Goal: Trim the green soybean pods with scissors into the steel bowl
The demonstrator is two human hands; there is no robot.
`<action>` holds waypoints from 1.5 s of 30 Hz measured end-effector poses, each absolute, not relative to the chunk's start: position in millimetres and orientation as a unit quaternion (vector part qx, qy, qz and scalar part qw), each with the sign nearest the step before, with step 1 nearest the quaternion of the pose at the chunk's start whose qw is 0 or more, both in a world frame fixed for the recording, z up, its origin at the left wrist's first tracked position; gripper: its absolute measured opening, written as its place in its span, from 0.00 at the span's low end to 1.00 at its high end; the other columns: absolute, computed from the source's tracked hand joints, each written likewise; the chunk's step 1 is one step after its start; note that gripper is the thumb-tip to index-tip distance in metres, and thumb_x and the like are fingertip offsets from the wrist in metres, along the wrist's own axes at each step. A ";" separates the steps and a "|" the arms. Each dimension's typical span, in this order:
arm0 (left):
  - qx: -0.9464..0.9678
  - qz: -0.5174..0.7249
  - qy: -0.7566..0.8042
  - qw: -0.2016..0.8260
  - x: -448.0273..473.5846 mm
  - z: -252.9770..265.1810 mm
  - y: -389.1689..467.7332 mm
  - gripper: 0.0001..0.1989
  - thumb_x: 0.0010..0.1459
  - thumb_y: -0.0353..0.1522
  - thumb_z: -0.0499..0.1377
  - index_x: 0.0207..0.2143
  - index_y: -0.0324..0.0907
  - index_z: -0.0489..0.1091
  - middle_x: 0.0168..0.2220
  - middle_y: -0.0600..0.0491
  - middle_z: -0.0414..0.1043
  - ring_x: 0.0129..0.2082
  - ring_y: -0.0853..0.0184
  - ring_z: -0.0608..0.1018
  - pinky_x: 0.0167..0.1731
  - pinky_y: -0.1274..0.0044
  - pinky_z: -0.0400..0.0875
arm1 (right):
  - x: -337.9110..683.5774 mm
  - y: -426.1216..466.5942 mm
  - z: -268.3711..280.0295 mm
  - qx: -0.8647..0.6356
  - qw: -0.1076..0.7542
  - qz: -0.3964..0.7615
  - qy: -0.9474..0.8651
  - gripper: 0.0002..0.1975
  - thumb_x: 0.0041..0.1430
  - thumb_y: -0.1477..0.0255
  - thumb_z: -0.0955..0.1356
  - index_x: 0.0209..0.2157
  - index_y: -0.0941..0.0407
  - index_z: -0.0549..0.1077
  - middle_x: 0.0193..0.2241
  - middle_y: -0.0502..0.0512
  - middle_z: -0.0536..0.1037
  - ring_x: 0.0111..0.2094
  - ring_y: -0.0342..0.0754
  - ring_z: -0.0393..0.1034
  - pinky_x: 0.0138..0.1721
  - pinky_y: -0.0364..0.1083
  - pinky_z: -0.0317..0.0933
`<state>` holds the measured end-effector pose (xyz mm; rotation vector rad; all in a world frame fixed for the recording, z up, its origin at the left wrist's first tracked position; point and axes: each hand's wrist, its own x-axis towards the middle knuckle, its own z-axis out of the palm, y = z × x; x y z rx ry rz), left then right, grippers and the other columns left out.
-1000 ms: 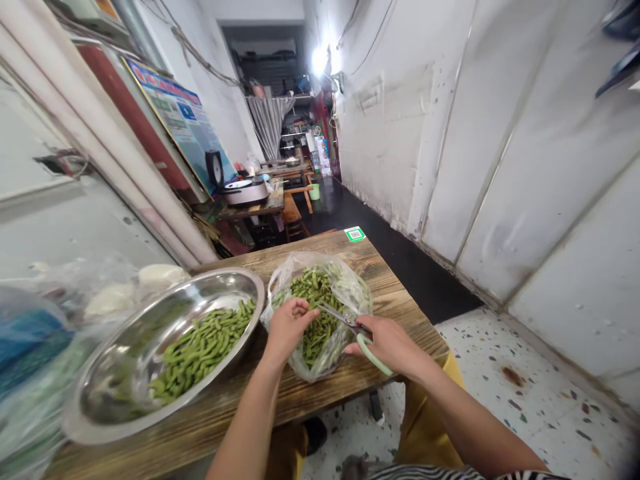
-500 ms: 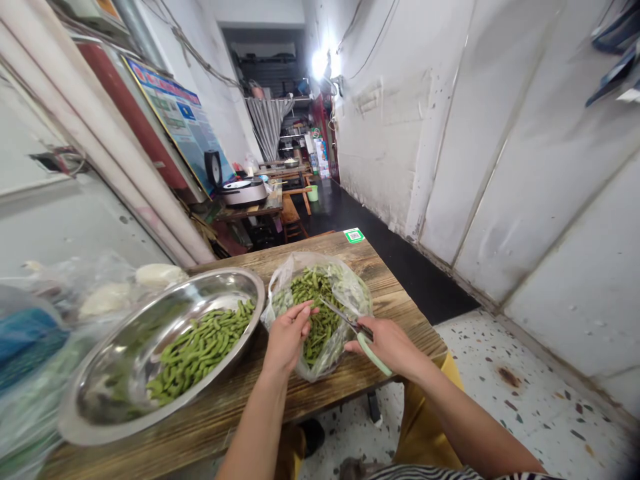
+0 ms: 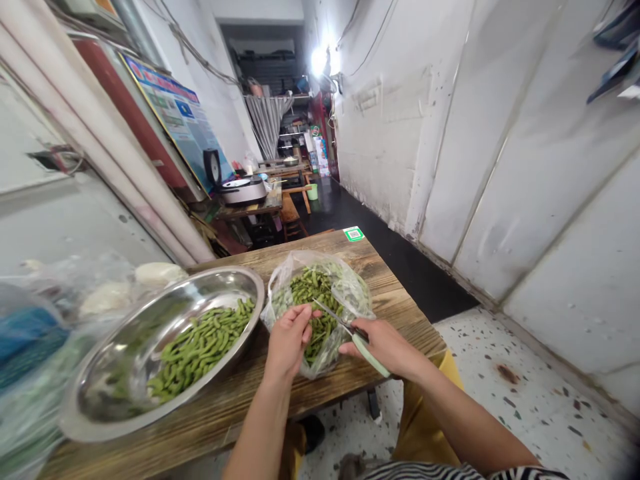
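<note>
My right hand [image 3: 383, 347] is closed around a pair of scissors [image 3: 369, 355] with pale green handles. Their blades point left, up to the fingertips of my left hand [image 3: 290, 337]. Those fingers are pinched on a small green edamame pod [image 3: 316, 306], mostly hidden by the fingers. Beneath both hands, an open clear plastic bag [image 3: 357, 300] holds a heap of edamame pods [image 3: 313, 283]. To the left stands a large oval steel basin [image 3: 95, 373] with loose green pods [image 3: 205, 343] gathered on its right side.
Basin and bag rest on a wooden table [image 3: 395, 303] with a green code sticker [image 3: 353, 234] at its far corner. Plastic bags [image 3: 107, 297] crowd the left side. Farther back, an open rice cooker [image 3: 243, 191] sits on another table. A white wall [image 3: 500, 167] runs along the right.
My left hand has turned slightly, and its fingertips are nearer the scissor tips. The scissors have shifted slightly left, with their blades closer to the pinched pod.
</note>
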<state>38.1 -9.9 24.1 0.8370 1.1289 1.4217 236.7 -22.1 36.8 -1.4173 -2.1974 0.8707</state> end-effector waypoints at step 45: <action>0.374 0.596 0.503 0.502 41.8 14.1 -17.7 0.24 0.44 0.40 0.66 0.43 0.38 0.70 0.27 0.55 0.70 0.17 0.79 0.60 0.17 0.84 0.50 | 236.4 -23.0 37.0 -0.484 0.183 0.321 -0.793 0.23 0.53 0.51 0.67 0.40 0.56 0.73 0.31 0.54 0.76 0.31 0.47 0.69 0.30 0.41 0.53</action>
